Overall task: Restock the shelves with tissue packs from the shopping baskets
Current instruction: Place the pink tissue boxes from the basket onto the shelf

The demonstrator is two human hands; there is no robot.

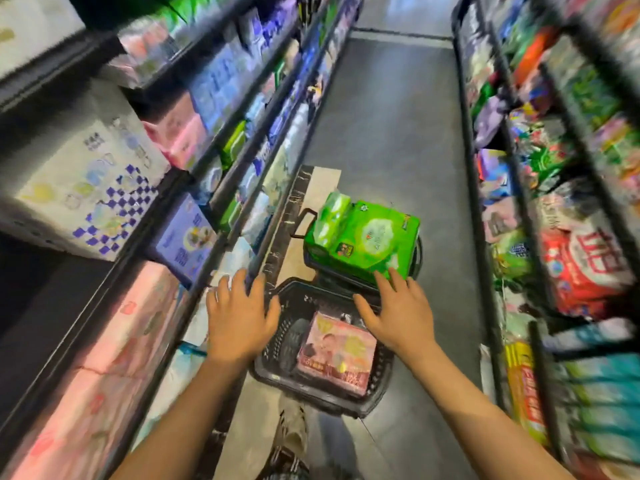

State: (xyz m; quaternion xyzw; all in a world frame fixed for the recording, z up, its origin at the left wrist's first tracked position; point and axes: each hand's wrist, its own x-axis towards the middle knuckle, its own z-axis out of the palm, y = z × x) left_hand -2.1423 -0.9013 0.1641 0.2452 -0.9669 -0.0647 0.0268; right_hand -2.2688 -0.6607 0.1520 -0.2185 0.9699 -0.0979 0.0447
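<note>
Two long runs of shelving are flanking a narrow aisle. The left shelving [221, 188] is carrying large tissue bundles in white, pink and blue wrappers, and the right shelving [519, 188] is crowded with bright mixed packets, most of them blurred. Between them the grey floor [391, 133] is running away from the person.

Low in the middle of the aisle, two black shopping baskets are sitting end to end. The far basket [417, 252] is piled above its rim with green tissue packs [363, 237], one smaller pack lying on top of a big one, and its handle is hanging toward the left shelving. The near basket [277, 341] is standing just in front of the person and is holding a pink tissue pack [336, 355] lying flat against its right side; the rest of the basket's inside is showing dark mesh.

Both bare arms are reaching forward and down. The left hand [239, 320] is spread wide, palm down, over the near basket's left rim and beside the lowest shelf edge, gripping nothing. The right hand [398, 313] is likewise opened flat with fingers splayed, its fingertips lying at the near edge of the green packs, where the two baskets meet, and it is not closed around anything. Below the near basket, the person's shoe [292, 427] is showing.
</note>
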